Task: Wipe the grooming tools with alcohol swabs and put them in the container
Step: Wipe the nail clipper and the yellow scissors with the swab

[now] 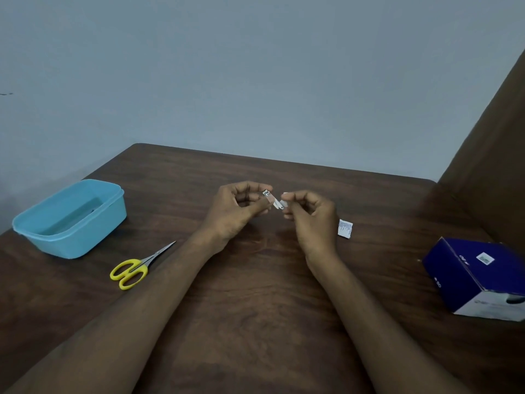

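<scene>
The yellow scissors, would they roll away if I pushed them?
Probably not: the scissors lie flat on the table, so they would likely slide, perhaps spinning. They look stiff, with metal blades. The closed tip looks pointed, so grabbing the handles seems safer.

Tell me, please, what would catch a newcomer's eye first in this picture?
Probably the two hands at the table's centre: the left hand holds a small nail clipper, while the right hand pinches a white swab against it. Next, the blue container at far left, with yellow-handled scissors just in front.
</scene>
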Action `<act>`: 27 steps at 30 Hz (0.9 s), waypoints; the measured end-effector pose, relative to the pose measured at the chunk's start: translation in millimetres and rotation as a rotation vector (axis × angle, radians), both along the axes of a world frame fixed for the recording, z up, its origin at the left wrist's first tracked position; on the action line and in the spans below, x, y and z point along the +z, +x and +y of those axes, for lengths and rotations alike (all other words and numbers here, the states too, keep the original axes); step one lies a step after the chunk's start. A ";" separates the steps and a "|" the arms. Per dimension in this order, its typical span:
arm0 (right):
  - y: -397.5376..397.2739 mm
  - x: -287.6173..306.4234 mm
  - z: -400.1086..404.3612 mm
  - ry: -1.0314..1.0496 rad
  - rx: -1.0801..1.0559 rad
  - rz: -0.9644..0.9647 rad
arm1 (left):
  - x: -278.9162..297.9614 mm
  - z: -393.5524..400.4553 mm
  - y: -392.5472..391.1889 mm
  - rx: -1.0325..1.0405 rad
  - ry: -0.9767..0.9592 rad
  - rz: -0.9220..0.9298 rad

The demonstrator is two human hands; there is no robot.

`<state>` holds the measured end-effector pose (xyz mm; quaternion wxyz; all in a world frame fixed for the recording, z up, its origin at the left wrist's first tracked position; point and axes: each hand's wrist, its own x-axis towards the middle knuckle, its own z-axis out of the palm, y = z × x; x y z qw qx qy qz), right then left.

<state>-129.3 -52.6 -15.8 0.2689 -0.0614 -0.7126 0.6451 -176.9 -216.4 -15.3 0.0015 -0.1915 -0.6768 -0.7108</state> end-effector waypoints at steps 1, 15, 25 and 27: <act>0.3 0.1 -0.6 0.005 0.019 -0.012 | -0.8 0.4 -0.7 0.009 0.011 -0.016; -4.0 -1.0 -1.9 -0.127 0.157 -0.010 | -0.9 -0.7 -2.2 -0.063 0.038 0.012; -3.1 -2.5 8.7 0.142 -0.116 0.108 | -2.7 2.2 -0.3 0.033 -0.048 0.042; -0.3 0.6 6.1 0.226 -0.144 0.150 | -2.2 2.2 0.3 0.042 -0.102 0.071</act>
